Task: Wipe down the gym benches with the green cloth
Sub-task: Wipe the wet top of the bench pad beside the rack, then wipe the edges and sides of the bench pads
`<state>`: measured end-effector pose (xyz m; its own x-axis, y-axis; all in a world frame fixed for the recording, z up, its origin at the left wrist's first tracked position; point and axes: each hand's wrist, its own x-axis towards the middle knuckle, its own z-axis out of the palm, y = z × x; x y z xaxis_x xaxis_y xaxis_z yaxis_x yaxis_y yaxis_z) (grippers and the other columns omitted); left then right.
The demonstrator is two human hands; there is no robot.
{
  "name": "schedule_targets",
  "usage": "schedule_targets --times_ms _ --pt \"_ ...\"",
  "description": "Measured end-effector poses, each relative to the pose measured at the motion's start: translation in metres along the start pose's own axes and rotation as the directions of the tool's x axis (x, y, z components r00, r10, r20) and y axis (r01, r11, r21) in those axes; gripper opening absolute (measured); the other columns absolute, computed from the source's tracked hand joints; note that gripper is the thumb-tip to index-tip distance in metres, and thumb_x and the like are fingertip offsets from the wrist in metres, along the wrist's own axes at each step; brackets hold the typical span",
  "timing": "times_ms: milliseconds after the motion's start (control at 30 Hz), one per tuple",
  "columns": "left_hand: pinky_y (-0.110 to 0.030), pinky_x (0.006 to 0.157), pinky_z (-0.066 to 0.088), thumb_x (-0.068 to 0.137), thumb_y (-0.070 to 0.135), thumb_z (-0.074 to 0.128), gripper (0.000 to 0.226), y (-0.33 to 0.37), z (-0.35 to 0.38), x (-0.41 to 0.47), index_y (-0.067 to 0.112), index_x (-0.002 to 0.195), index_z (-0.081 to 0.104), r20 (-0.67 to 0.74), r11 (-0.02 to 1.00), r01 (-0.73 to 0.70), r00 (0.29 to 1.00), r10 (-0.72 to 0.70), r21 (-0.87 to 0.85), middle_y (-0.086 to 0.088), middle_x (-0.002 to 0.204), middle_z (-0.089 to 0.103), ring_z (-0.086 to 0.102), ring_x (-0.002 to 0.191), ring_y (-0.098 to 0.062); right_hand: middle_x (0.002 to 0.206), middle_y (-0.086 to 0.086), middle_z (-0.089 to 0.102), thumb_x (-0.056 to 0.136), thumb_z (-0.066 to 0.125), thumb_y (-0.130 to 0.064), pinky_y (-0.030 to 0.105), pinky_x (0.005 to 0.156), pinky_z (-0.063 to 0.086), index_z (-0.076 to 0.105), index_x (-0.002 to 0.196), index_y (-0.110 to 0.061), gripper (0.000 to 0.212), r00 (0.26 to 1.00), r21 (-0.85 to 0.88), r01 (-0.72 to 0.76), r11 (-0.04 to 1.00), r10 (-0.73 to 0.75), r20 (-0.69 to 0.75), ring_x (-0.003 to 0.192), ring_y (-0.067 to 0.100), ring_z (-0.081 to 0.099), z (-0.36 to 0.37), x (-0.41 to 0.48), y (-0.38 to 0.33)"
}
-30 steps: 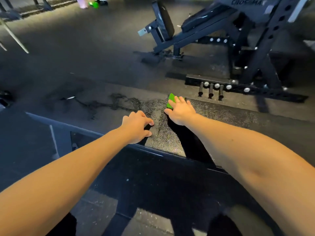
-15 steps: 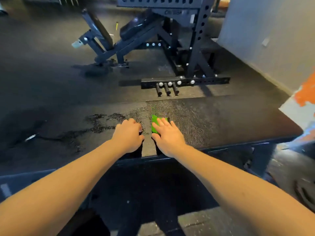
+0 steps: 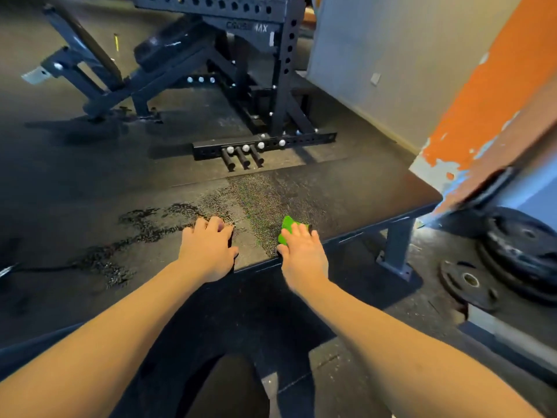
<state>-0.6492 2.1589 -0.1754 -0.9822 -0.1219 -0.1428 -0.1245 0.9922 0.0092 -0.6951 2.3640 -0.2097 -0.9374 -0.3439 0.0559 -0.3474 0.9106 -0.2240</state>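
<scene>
The black padded bench [image 3: 346, 203] stretches across the head view, with damp streaks on its left part. My right hand [image 3: 301, 254] lies flat on the green cloth [image 3: 286, 230] and presses it onto the pad close to the near edge; only the cloth's far left part shows past my fingers. My left hand [image 3: 208, 248] rests on the bench a hand's width to the left, fingers loosely bent, thumb at the near edge, holding nothing.
Behind the bench stand a black squat rack [image 3: 280, 86] with floor pegs and an incline bench [image 3: 156, 55]. Weight plates [image 3: 518, 254] lie on the floor at the right beside an orange and white post [image 3: 488, 122]. One bench leg [image 3: 398, 248] stands at the right.
My right hand has slid the cloth back toward the near edge and to the right, away from my left hand. The view has swung right, toward the bench's end.
</scene>
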Motion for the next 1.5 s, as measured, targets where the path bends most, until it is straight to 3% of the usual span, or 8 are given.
schedule_targets --times_ms 233,433,633,733,833,1000,1200,1500 --pt "-0.048 0.108 0.032 0.102 0.048 0.046 0.054 0.000 -0.005 -0.008 0.030 0.152 0.038 -0.030 0.999 0.028 0.999 -0.030 -0.045 0.001 0.154 0.034 0.032 0.138 -0.028 0.166 0.005 0.029 0.109 0.043 -0.029 0.041 0.128 0.008 0.041 0.155 -0.018 0.048 0.933 0.036 0.348 0.937 -0.349 0.088 0.156 0.022 0.018 -0.003 -0.032 -0.027" --pt "-0.049 0.108 0.032 0.102 0.045 0.048 0.050 0.004 0.004 -0.005 0.031 0.150 0.041 -0.047 0.988 0.097 0.994 -0.103 -0.124 0.003 0.151 0.036 0.031 0.137 -0.029 0.165 0.000 0.032 0.111 0.038 -0.029 0.034 0.128 0.002 0.046 0.152 -0.020 0.043 0.999 0.098 0.048 0.994 -0.047 -0.019 0.155 0.017 0.019 -0.016 0.004 0.032" --pt "-0.044 0.097 0.032 0.100 0.033 0.056 0.039 0.018 0.029 -0.029 0.036 0.138 0.056 -0.289 0.951 0.106 0.938 -0.193 -0.292 0.011 0.143 0.050 0.038 0.131 -0.024 0.164 -0.007 0.029 0.110 0.040 -0.030 0.036 0.129 0.002 0.048 0.151 -0.021 0.043 0.948 0.218 0.302 0.928 -0.317 0.037 0.155 0.008 0.012 -0.006 -0.027 -0.019" --pt "-0.042 0.092 0.032 0.095 0.022 0.063 0.035 0.034 0.040 -0.060 0.031 0.129 0.063 -0.436 0.853 0.025 0.852 -0.291 -0.521 0.009 0.132 0.057 0.044 0.122 -0.023 0.147 -0.022 0.044 0.109 0.045 -0.029 0.028 0.125 0.014 0.060 0.140 -0.028 0.035 0.970 0.591 0.145 0.793 -0.232 0.074 0.142 -0.005 0.021 -0.026 -0.047 -0.022" --pt "-0.037 0.092 0.038 0.092 0.016 0.066 0.029 0.053 0.051 -0.093 0.027 0.119 0.061 -0.447 0.671 -0.091 0.810 -0.379 -0.735 0.011 0.118 0.055 0.053 0.105 -0.014 0.113 -0.015 0.072 0.106 0.051 -0.022 0.022 0.093 0.047 0.075 0.118 -0.021 0.027 0.986 0.883 -0.120 0.454 -0.050 0.160 0.106 0.000 0.063 -0.034 -0.071 -0.023" --pt "-0.016 0.072 0.042 0.089 0.018 0.070 0.019 0.070 0.065 -0.137 0.026 0.100 0.058 -0.301 0.548 -0.098 0.907 -0.294 -0.831 0.013 0.094 0.051 0.054 0.082 -0.008 0.121 0.021 0.071 0.105 0.050 -0.029 0.039 0.087 0.057 0.064 0.129 -0.001 0.039 0.698 0.690 -0.715 -0.112 -0.049 0.715 0.105 0.029 0.070 -0.014 -0.082 -0.004" --pt "-0.021 0.078 0.047 0.085 0.038 0.077 0.030 0.076 0.080 -0.137 0.031 0.110 0.062 -0.065 0.621 -0.079 0.997 0.045 -0.779 0.016 0.103 0.055 0.056 0.089 -0.003 0.127 0.027 0.067 0.106 0.045 -0.046 0.048 0.105 0.049 0.047 0.141 -0.001 0.057 0.454 0.409 -0.888 -0.211 -0.251 0.855 0.108 0.034 0.070 0.000 -0.100 0.012" --pt "-0.037 0.083 0.055 0.095 0.038 0.064 0.011 0.084 0.096 -0.131 0.030 0.103 0.067 0.085 0.701 -0.038 0.987 0.140 -0.712 0.013 0.101 0.057 0.059 0.089 -0.008 0.121 0.021 0.056 0.088 0.046 -0.005 0.041 0.109 0.047 0.043 0.132 0.000 0.044 0.416 0.346 -0.905 -0.248 -0.335 0.846 0.108 0.032 0.063 0.013 -0.107 0.024"
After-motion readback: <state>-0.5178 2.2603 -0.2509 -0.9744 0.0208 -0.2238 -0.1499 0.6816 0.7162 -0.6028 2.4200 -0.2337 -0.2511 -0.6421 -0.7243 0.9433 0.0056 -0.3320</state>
